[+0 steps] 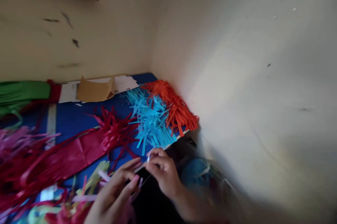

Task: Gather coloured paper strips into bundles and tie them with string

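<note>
My left hand [116,189] is at the lower middle, fingers bent and thumb drawn toward them. A pink bit shows at its thumb tip, and pale lilac paper strips [84,198] lie beside it. What it grips, if anything, I cannot make out. Close to its right, my right hand [164,171] is closed in a pinch on a small, shiny whitish strip [149,158], blurred. Just beyond the hands, a blue fringed paper bundle [151,115] lies at the table edge. A crimson fringed paper bundle [81,150] stretches away to the left.
The blue table [76,115] meets the wall corner. Orange fringed paper [171,104] lies against the right wall. A brown paper piece [94,90] and white sheets [125,83] are at the back, green paper [23,90] at left. A blurred blue thing [196,171] sits below the edge.
</note>
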The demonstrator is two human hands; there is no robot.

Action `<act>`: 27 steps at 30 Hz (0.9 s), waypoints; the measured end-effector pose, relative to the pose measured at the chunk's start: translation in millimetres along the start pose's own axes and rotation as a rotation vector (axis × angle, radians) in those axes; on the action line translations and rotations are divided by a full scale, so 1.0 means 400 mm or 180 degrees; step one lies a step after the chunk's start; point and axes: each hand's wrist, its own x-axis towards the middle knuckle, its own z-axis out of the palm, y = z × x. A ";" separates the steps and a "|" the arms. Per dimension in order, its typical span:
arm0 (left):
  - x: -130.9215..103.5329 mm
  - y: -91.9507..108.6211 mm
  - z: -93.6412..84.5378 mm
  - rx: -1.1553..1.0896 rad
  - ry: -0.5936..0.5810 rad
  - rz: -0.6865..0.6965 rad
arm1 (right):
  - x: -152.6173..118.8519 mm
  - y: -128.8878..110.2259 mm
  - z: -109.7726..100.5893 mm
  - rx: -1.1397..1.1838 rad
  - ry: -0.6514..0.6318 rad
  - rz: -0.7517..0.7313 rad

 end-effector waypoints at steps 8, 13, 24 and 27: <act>-0.051 -0.056 -0.047 0.0105 -0.0092 -0.0793 | 0.107 -0.036 0.138 0.2261 -0.0644 0.1569; -0.093 -0.092 -0.084 0.0135 -0.0072 -0.0807 | 0.201 -0.044 0.126 0.2252 -0.0391 0.1544; -0.080 -0.022 -0.125 -0.2163 0.1797 -0.1848 | 0.010 -0.091 0.215 -0.0383 -0.1110 -0.0584; -0.075 -0.005 -0.109 -0.2773 0.1733 -0.2046 | -0.002 -0.100 0.220 -0.0486 -0.1212 -0.0801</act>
